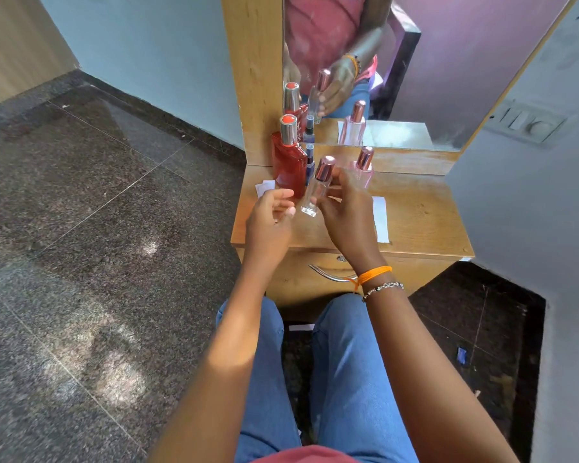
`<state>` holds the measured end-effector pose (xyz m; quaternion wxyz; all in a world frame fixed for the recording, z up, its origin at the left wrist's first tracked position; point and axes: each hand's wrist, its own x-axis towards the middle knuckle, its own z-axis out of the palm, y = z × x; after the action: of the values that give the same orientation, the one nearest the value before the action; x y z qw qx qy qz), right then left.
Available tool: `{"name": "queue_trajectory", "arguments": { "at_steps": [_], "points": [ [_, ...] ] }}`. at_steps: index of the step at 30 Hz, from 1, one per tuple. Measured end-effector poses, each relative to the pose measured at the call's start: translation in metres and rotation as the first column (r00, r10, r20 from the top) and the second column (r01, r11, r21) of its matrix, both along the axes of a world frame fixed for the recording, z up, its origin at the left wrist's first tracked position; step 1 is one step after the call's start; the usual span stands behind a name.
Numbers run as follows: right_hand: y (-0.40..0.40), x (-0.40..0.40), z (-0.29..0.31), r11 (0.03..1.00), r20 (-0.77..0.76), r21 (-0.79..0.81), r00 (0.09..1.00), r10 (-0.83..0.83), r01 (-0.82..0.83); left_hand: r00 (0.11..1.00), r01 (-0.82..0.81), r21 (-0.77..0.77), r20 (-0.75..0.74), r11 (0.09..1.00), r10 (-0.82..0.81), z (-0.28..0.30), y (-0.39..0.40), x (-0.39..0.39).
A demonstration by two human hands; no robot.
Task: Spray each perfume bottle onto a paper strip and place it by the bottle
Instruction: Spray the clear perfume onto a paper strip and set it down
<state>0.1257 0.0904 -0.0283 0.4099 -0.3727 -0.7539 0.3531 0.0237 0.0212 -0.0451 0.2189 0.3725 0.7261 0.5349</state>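
Your left hand [274,208] is nearest, fingers loosely curled, holding nothing. At its 3 o'clock your right hand [343,208] grips the clear bottle [315,195], lifted and tilted above the table [422,222], cap still on. I think the glass is smooth, hard and breakable, and light since it looks almost empty; hold the flat sides low and pull the pink cap [325,168] with the free hand. A paper strip [380,218] lies at 3 o'clock. Farther, at 11 o'clock, stands the red bottle [290,162]; at 1 o'clock the pink bottle [363,168].
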Motion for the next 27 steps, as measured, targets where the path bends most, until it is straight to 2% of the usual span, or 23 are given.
{"name": "queue_trajectory", "arguments": {
  "at_steps": [8,13,19,27],
  "points": [
    [0.005,0.019,-0.008,0.992,-0.018,0.079,0.995,-0.096,0.097,0.996,0.090,-0.033,-0.006,0.995,-0.090,-0.003,0.007,0.016],
    [0.021,0.057,-0.008,0.975,-0.080,0.096,0.978,-0.193,0.200,0.961,0.197,-0.031,-0.190,0.980,-0.199,-0.007,0.015,0.045],
    [0.059,0.072,-0.021,0.973,0.010,0.127,0.981,-0.194,0.191,0.882,0.293,-0.080,-0.362,0.953,-0.302,-0.007,0.022,0.080],
    [0.074,0.069,-0.035,0.986,0.104,0.117,0.986,-0.134,0.121,0.897,0.304,-0.096,-0.305,0.948,-0.319,-0.009,0.024,0.077]
  ]
}}
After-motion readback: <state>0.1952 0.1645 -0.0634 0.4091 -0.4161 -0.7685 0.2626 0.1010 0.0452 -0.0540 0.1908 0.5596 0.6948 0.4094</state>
